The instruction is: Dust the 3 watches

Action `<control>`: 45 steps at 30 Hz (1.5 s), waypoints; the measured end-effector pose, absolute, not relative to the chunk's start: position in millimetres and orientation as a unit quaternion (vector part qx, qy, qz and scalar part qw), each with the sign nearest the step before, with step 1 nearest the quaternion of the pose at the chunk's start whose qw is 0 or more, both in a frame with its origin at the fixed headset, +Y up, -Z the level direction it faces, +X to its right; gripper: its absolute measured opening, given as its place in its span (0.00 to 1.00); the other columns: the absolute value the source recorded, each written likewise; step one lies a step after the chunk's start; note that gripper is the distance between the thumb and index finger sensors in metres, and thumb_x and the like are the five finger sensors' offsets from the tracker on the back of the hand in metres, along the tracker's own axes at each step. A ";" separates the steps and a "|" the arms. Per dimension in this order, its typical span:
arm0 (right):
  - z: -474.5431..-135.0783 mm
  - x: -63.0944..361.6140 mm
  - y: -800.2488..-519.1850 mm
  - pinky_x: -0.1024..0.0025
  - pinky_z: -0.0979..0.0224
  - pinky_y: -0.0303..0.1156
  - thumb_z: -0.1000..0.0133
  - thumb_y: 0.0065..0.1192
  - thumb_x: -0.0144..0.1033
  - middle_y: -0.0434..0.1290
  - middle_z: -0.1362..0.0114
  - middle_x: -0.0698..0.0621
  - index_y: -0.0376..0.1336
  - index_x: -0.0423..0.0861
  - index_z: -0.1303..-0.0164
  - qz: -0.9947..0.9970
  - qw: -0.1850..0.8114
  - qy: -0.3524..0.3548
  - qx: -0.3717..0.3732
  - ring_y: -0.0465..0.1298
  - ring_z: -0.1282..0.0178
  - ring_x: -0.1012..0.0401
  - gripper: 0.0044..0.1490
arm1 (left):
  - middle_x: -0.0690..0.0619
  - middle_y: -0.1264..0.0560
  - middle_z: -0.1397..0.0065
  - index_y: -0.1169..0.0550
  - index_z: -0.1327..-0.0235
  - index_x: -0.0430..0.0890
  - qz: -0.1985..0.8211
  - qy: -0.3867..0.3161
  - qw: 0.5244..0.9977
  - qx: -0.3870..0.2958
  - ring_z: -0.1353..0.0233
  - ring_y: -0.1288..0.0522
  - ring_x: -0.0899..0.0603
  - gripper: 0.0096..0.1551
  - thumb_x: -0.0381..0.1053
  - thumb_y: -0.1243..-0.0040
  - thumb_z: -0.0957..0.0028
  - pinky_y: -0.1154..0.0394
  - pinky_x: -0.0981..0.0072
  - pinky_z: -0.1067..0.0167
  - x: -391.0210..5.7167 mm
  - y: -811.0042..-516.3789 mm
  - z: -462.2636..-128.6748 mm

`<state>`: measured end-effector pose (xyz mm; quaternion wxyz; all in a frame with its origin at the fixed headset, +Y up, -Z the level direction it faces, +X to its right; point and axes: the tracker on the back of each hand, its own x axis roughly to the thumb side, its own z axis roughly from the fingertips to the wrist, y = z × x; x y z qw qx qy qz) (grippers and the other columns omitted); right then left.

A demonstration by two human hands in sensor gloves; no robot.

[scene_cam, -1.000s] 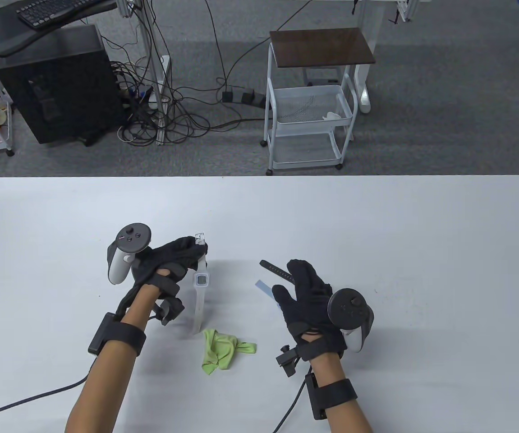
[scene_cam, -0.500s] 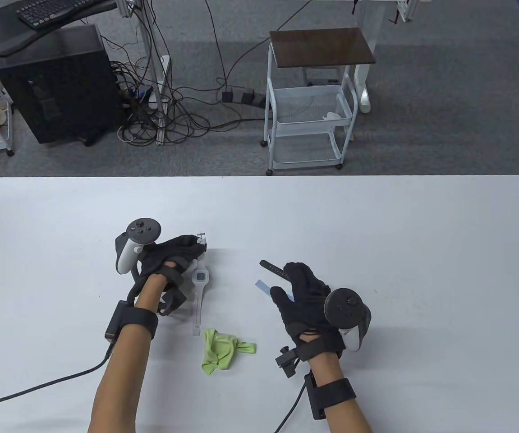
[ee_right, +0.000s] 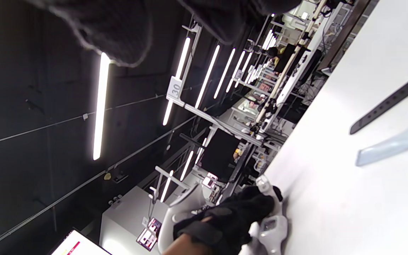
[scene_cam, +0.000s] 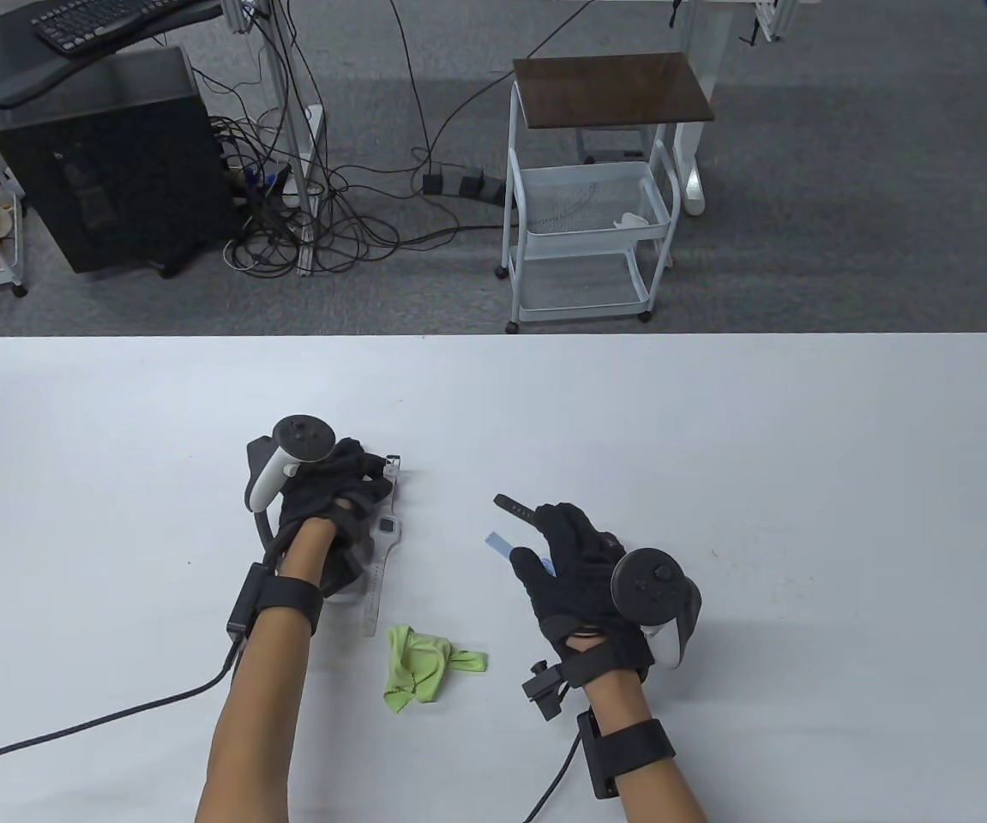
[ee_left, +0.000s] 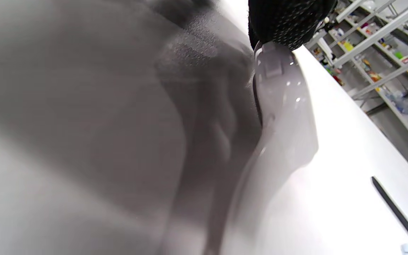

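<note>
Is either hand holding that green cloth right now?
No: the green cloth lies crumpled on the table between the two arms, and neither the left hand nor the right hand touches it.

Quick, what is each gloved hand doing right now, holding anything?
Left hand: fingers curled round the white watch, gripping its upper strap.
Right hand: fingers straight, resting over the black watch strap and pale blue strap; gripping nothing visible.
</note>
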<state>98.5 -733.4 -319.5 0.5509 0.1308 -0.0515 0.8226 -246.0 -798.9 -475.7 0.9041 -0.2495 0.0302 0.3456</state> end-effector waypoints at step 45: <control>-317.9 95.4 -734.1 0.18 0.42 0.28 0.47 0.59 0.60 0.47 0.21 0.27 0.53 0.37 0.25 0.816 0.557 -0.054 0.146 0.48 0.26 0.27 0.51 | 0.50 0.64 0.11 0.49 0.14 0.59 0.466 -0.110 0.869 -0.126 0.14 0.73 0.35 0.42 0.67 0.48 0.37 0.72 0.29 0.28 -254.2 -726.4 -351.2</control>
